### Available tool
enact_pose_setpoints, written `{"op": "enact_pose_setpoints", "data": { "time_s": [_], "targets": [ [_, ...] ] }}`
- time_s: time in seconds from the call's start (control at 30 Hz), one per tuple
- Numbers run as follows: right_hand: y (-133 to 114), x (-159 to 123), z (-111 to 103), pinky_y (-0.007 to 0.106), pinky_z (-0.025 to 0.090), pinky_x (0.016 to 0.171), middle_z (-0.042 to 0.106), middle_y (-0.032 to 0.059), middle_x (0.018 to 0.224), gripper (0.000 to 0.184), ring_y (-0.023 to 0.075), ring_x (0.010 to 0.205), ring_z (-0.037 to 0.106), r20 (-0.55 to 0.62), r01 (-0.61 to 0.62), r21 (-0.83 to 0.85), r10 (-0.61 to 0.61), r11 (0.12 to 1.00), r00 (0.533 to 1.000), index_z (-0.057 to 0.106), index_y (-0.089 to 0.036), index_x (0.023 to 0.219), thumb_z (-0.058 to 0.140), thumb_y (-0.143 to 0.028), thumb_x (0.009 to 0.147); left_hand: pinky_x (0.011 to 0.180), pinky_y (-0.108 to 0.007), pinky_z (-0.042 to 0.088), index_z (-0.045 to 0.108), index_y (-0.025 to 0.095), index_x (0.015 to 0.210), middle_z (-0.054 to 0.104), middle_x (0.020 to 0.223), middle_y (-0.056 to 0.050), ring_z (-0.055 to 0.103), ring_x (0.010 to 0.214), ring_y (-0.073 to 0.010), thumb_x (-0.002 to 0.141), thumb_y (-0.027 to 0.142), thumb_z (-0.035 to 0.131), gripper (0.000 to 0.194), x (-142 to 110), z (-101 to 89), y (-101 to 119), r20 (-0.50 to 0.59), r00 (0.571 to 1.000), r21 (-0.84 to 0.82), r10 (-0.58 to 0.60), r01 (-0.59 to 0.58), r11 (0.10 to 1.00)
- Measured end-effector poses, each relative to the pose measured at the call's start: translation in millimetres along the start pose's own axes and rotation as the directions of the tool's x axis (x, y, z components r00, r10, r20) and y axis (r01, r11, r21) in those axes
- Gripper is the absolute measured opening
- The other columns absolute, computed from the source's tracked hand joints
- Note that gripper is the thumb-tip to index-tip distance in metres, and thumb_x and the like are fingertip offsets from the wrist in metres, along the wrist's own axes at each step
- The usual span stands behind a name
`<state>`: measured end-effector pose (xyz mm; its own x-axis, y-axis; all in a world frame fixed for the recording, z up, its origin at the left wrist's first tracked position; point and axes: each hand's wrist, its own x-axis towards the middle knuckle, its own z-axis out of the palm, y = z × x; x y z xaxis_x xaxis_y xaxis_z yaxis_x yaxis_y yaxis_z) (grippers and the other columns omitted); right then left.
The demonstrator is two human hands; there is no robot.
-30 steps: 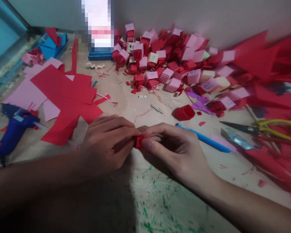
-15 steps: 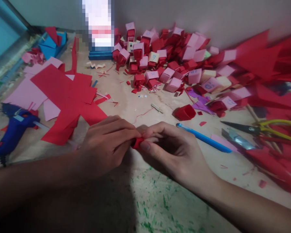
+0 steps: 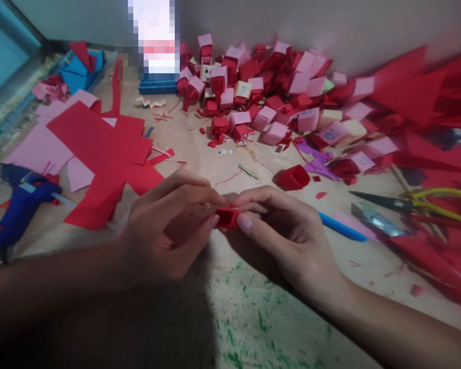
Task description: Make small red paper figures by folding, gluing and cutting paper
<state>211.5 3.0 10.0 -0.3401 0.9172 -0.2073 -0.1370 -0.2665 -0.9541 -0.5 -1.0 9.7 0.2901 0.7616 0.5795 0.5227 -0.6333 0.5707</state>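
Observation:
Between my two hands is a small red paper box [image 3: 227, 218], its hollow opening facing me. My left hand [image 3: 169, 225] pinches its left side, thumb in front and fingers behind. On the right side, my right hand [image 3: 288, 230] grips the box between thumb and fingertips. The back of the box is hidden by fingers. Just beyond my right hand lies another red paper box [image 3: 294, 177] on its side. A blue pen-like stick [image 3: 341, 226] is partly covered by that hand.
Red paper sheets [image 3: 111, 148] and a blue glue gun [image 3: 17, 205] lie at left. Many pink and red paper boxes [image 3: 276, 132] are heaped at the back. Yellow-handled scissors [image 3: 426, 200] and a cutter knife [image 3: 380, 219] lie at right. A blue-based lamp [image 3: 158, 86] stands behind.
The red paper box has turned so its opening now shows toward me. My left thumb has come into view at its edge, and my right hand has shifted slightly right.

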Motion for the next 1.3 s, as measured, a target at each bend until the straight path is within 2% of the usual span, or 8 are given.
{"op": "enact_pose_setpoints", "data": {
  "time_s": [0.17, 0.37, 0.47, 0.6, 0.67, 0.77, 1.07, 1.3],
  "targets": [
    [2.4, -1.4, -1.8, 0.019, 0.046, 0.051, 0.070, 0.0010, 0.075, 0.015, 0.0128, 0.067, 0.066, -0.029, -0.047, 0.086, 0.049, 0.995, 0.998, 0.083, -0.028, 0.107, 0.082, -0.028, 0.092, 0.073, -0.024, 0.058, 0.071, 0.014, 0.095, 0.071, 0.095, -0.006, 0.069, 0.083, -0.0119, 0.088, 0.001, 0.061, 0.018, 0.3, -5.3, 3.7, 0.081, 0.997, -0.053, 0.016, -0.011, 0.999],
    [1.2, -3.4, 2.2, 0.023, 0.053, 0.052, 0.066, 0.0005, 0.071, 0.013, 0.0145, 0.062, 0.065, -0.068, -0.115, 0.135, 0.125, 0.984, 0.990, 0.084, -0.029, 0.103, 0.083, -0.031, 0.091, 0.074, -0.031, 0.058, 0.073, 0.020, 0.103, 0.077, 0.097, -0.005, 0.072, 0.083, -0.0147, 0.095, 0.014, 0.071, 0.010, -1.8, 1.0, 3.0, 0.094, 0.995, 0.045, 0.041, -0.046, 0.998],
    [0.7, -3.6, 3.2, 0.025, 0.055, 0.053, 0.070, 0.0027, 0.074, 0.013, 0.0169, 0.067, 0.069, -0.079, -0.099, 0.082, 0.105, 0.992, 0.991, 0.084, -0.028, 0.103, 0.083, -0.030, 0.090, 0.074, -0.031, 0.057, 0.074, 0.021, 0.106, 0.079, 0.096, -0.005, 0.074, 0.083, -0.0150, 0.099, 0.019, 0.071, 0.008, -3.4, 4.6, -2.2, 0.076, 0.994, 0.044, 0.083, -0.086, 0.995],
    [0.2, -1.2, 0.6, 0.027, 0.058, 0.060, 0.078, 0.0069, 0.093, 0.014, 0.0205, 0.082, 0.074, -0.080, -0.027, -0.072, 0.022, 0.997, 0.997, 0.085, -0.027, 0.104, 0.083, -0.030, 0.091, 0.074, -0.029, 0.054, 0.075, 0.021, 0.106, 0.078, 0.088, -0.001, 0.074, 0.077, -0.0124, 0.100, 0.018, 0.071, 0.008, -4.6, 5.8, -8.6, 0.118, 0.981, 0.074, 0.152, -0.161, 0.984],
    [-0.1, -0.2, -1.2, 0.027, 0.058, 0.060, 0.080, 0.0081, 0.099, 0.013, 0.0220, 0.087, 0.075, -0.078, 0.014, -0.158, -0.027, 0.987, 0.997, 0.086, -0.027, 0.103, 0.082, -0.030, 0.091, 0.076, -0.030, 0.054, 0.074, 0.022, 0.106, 0.078, 0.087, 0.001, 0.073, 0.075, -0.0120, 0.101, 0.019, 0.070, 0.007, -5.1, 5.8, -9.9, 0.135, 0.980, 0.084, 0.148, -0.160, 0.984],
    [-0.6, -0.1, -3.1, 0.028, 0.056, 0.058, 0.081, 0.0083, 0.099, 0.013, 0.0234, 0.089, 0.076, -0.062, 0.061, -0.235, -0.077, 0.970, 0.995, 0.086, -0.027, 0.103, 0.081, -0.030, 0.091, 0.077, -0.029, 0.054, 0.074, 0.024, 0.105, 0.078, 0.086, 0.002, 0.072, 0.074, -0.0118, 0.102, 0.019, 0.070, 0.007, -6.0, 5.8, -10.1, 0.136, 0.981, 0.096, 0.142, -0.156, 0.983],
    [-0.4, 1.0, -3.0, 0.028, 0.055, 0.055, 0.081, 0.0079, 0.095, 0.013, 0.0225, 0.084, 0.076, -0.043, 0.081, -0.276, -0.096, 0.958, 0.994, 0.085, -0.026, 0.103, 0.080, -0.030, 0.093, 0.076, -0.031, 0.054, 0.073, 0.027, 0.104, 0.077, 0.087, 0.002, 0.072, 0.073, -0.0131, 0.102, 0.019, 0.066, 0.011, -8.4, 2.0, -11.0, 0.166, 0.977, 0.091, 0.135, -0.152, 0.984],
    [0.6, 0.2, -3.4, 0.028, 0.057, 0.057, 0.083, 0.0085, 0.100, 0.014, 0.0236, 0.088, 0.077, -0.043, 0.073, -0.294, -0.089, 0.953, 0.995, 0.085, -0.025, 0.104, 0.080, -0.030, 0.092, 0.075, -0.029, 0.053, 0.073, 0.025, 0.102, 0.076, 0.083, 0.003, 0.070, 0.070, -0.0112, 0.100, 0.015, 0.068, 0.012, -7.5, 5.0, -7.5, 0.131, 0.983, 0.092, 0.132, -0.144, 0.985]
  ]
}}
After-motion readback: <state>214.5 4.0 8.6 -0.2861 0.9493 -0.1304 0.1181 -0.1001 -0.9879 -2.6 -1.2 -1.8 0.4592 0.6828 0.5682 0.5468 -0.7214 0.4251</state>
